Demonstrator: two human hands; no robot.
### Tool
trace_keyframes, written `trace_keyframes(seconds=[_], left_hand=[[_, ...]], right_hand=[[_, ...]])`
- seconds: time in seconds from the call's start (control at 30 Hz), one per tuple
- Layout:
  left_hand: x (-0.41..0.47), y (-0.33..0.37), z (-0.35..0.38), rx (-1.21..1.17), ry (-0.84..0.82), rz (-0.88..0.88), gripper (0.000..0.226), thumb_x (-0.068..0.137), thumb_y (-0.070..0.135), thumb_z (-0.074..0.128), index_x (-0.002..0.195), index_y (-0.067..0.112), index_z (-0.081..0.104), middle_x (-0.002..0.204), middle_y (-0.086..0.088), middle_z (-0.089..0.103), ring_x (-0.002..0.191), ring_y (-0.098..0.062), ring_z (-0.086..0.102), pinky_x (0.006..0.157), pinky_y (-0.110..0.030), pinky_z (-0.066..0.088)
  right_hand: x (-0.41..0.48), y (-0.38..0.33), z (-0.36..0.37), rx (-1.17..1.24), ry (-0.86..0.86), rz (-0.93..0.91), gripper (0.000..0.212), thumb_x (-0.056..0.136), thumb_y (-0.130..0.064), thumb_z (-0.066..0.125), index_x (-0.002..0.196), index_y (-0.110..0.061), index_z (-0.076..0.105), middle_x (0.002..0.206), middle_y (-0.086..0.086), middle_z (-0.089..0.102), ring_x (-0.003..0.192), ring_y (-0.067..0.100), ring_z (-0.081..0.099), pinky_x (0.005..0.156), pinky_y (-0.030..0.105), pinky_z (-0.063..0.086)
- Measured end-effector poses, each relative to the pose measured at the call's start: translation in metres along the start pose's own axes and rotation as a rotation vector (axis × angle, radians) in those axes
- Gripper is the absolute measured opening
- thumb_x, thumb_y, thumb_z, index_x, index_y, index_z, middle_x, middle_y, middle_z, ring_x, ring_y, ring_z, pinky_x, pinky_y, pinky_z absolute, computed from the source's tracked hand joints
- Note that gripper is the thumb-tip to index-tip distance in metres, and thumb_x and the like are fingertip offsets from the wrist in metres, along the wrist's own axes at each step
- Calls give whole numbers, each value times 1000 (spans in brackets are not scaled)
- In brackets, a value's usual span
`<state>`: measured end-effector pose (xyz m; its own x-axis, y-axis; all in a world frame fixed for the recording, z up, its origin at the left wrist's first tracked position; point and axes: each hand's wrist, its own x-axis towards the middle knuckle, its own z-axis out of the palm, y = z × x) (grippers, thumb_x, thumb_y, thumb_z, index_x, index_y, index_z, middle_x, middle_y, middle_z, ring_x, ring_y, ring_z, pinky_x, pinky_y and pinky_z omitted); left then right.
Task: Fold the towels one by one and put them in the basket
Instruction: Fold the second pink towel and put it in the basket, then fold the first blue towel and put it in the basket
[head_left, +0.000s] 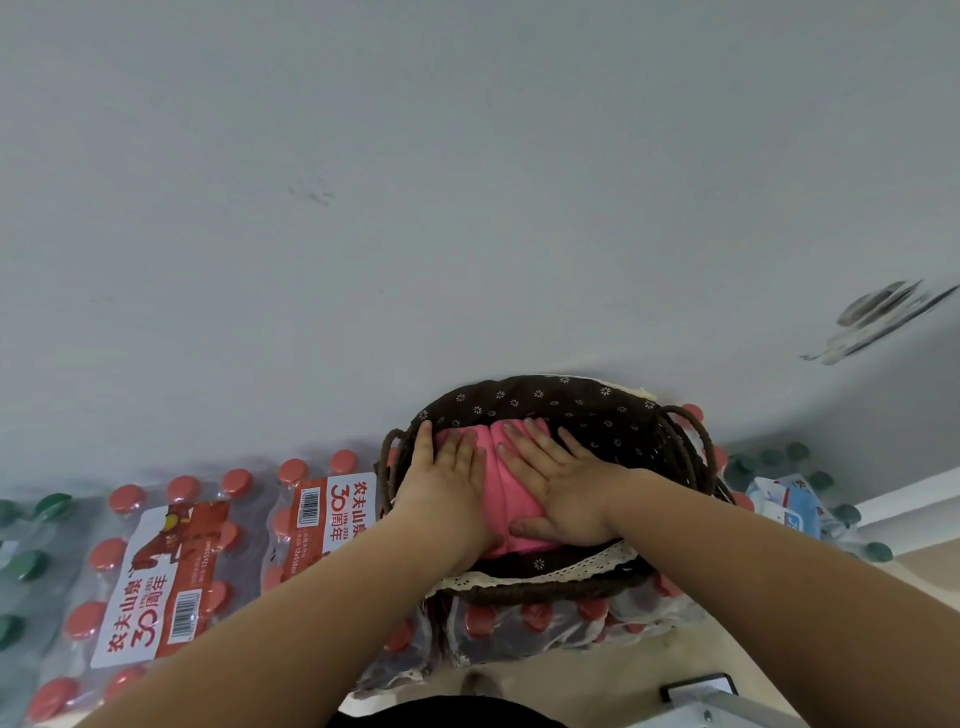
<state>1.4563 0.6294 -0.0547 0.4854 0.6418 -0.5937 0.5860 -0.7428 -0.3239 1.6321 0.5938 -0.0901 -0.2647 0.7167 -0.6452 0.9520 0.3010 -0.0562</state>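
Note:
A folded pink towel (493, 467) lies inside a dark woven basket (670, 441) with a brown flowered lining and lace trim. My left hand (447, 483) lies flat on the towel's left part, fingers straight. My right hand (556, 483) presses flat on its right part, fingers spread. Both hands cover much of the towel. The basket sits on top of a shrink-wrapped pack of bottles, close to a pale wall.
Packs of red-capped water bottles (150, 566) fill the floor at left and under the basket. Green-capped bottles (779, 460) stand at right and far left. A blue-white packet (789, 504) lies right of the basket. A grey metal edge (717, 701) shows at bottom right.

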Motion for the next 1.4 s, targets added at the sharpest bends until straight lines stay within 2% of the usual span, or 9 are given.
trace_keyframes(seconds=[0.5,0.67,0.83,0.93,1.03,1.17,1.27,1.4], left_hand=[[3,-2,1,24,4,2,99,90,75,17,154,7,-15,163,-15,-16,151,-31,-15,114,-64,-13],[-6,-1,-8,-66,68,19,95,92,70,25,156,5,-5,165,-15,0,152,-32,1,117,-62,-6],[-21,-3,-10,-159,178,57,86,95,57,30,156,4,-1,164,-15,10,150,-34,10,120,-58,0],[-29,-10,-10,-184,329,92,73,97,48,30,155,5,16,159,-13,25,145,-33,24,120,-56,10],[-40,-23,-4,-221,538,163,58,96,46,34,142,12,43,146,-8,46,133,-27,40,116,-51,23],[-61,-41,7,-352,747,317,44,95,45,41,128,20,57,134,0,55,123,-22,48,111,-41,34],[-76,-52,24,-450,798,458,46,92,48,44,125,21,60,132,0,57,120,-22,51,106,-41,41],[-94,-55,54,-520,812,680,53,87,52,42,120,18,66,124,-3,62,114,-25,56,100,-44,46]], right_hand=[[0,-3,-7,27,1,34,93,94,-72,27,149,-26,-32,149,-2,-48,140,21,-42,119,53,-16],[-12,-9,-8,110,127,52,81,97,-68,20,153,-29,-24,157,-7,-36,145,16,-33,120,54,-15],[-24,-24,-14,193,320,151,69,102,-60,17,158,-28,-7,166,-10,-11,152,13,-15,120,54,-12],[-37,-39,-16,319,438,228,64,103,-55,19,160,-27,7,167,-10,-1,153,12,-8,122,53,-8],[-56,-58,-14,440,567,314,58,105,-50,23,158,-28,20,167,-8,6,153,14,-4,123,51,-3],[-80,-95,-4,534,724,492,56,104,-52,27,155,-30,30,165,-6,17,153,16,7,124,50,6],[-97,-135,11,588,863,655,65,96,-62,23,149,-30,42,158,-4,37,147,19,28,120,49,24],[-121,-206,46,621,970,859,59,95,-57,36,141,-25,53,148,1,49,135,22,43,113,45,36]])
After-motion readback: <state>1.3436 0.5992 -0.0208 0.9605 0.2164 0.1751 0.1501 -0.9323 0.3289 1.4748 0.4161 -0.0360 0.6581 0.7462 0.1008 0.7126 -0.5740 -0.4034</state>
